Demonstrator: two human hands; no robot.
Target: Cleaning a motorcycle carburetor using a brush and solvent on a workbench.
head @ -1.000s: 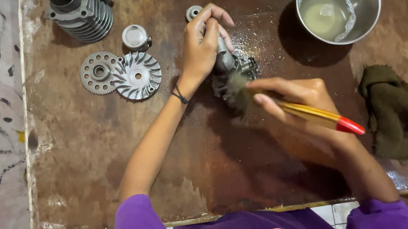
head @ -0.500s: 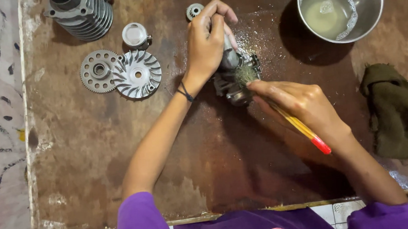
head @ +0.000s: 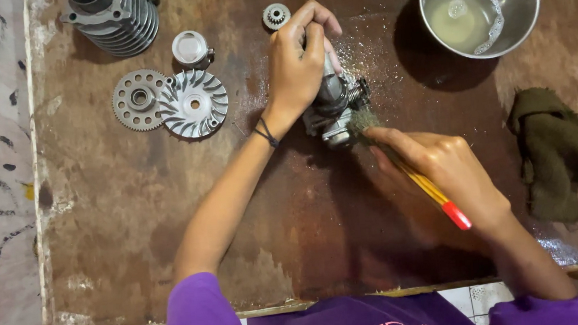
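Observation:
My left hand (head: 300, 62) grips the top of a small grey metal engine part (head: 335, 105) and holds it down on the brown wooden board (head: 170, 227). My right hand (head: 451, 170) holds a paintbrush (head: 436, 192) with a yellow handle and red end. Its dirty bristles press against the lower right side of the metal part. A black band circles my left wrist.
A steel bowl (head: 480, 6) of cloudy liquid stands at the back right. A dark green rag (head: 559, 144) lies at the right edge. At the left sit a finned cylinder (head: 116, 18), a small cap (head: 192, 48), a perforated disc (head: 136, 99), a fan-bladed disc (head: 193, 102), and a small gear (head: 276, 15).
My right hand has swung the brush handle from pointing right to pointing down-right, stroking the bristles over the part. My left hand has kept its grip with slight shifts.

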